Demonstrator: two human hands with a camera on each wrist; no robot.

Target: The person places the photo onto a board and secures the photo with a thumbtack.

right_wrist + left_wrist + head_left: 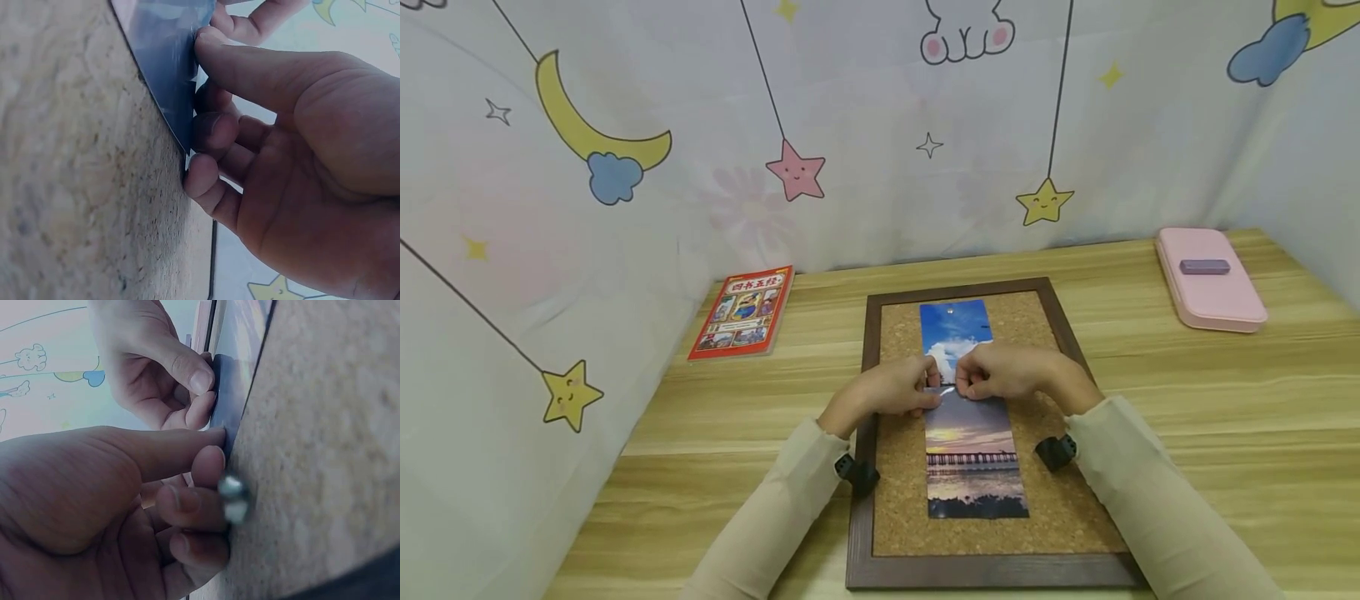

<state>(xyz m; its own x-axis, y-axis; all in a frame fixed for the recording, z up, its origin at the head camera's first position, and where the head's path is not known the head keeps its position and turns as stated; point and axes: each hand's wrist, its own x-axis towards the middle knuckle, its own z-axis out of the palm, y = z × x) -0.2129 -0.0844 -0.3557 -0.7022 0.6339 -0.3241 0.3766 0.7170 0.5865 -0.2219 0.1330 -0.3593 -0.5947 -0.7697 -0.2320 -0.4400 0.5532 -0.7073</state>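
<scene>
A photo (973,450) of a pier at sunset lies upright on the framed corkboard (910,533), its top edge just under a blue-sky photo (951,327). My left hand (895,387) pinches the upper left of the sunset photo between thumb and fingers. Opposite it, my right hand (1011,372) pinches the top edge toward the right corner, and this photo edge (178,94) bends up off the cork in the right wrist view. Close by my left fingertips, a shiny metal pushpin (234,499) shows blurred. Another small pin (950,311) sits at the top of the sky photo.
A red illustrated book (745,312) lies at the back left of the wooden table (760,433). At the back right is a pink case (1213,292) with a grey-purple strip on top. A printed curtain (865,100) hangs behind the table.
</scene>
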